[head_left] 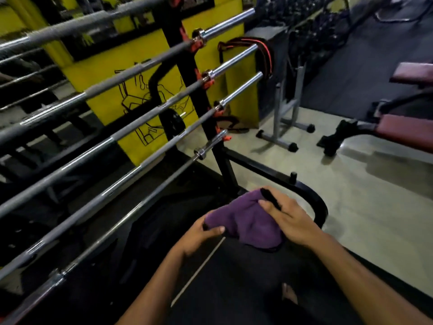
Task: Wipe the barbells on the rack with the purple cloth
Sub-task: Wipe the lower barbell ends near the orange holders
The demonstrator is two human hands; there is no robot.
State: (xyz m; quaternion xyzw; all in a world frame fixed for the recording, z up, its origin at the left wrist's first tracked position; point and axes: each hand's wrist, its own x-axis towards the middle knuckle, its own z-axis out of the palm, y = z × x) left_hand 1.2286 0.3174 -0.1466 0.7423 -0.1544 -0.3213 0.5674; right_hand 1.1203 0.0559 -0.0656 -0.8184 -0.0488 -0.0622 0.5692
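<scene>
Both hands hold the purple cloth (246,222) low in the middle of the view, in front of the rack. My left hand (199,238) pinches its left edge with thumb and fingers. My right hand (290,221) lies over its right side, fingers curled onto the fabric, with a black strip at the fingertips. Several steel barbells (131,127) lie slanted on the black rack (199,95) with orange hooks, up and to the left of the cloth. The lowest barbell (131,212) passes just left of my left hand without touching it.
The rack's curved black base tube (314,198) runs behind my right hand. A grey stand (283,113) and a maroon padded bench (403,130) sit on the pale floor to the right. A yellow wall panel (131,66) is behind the rack. My foot (289,293) shows below.
</scene>
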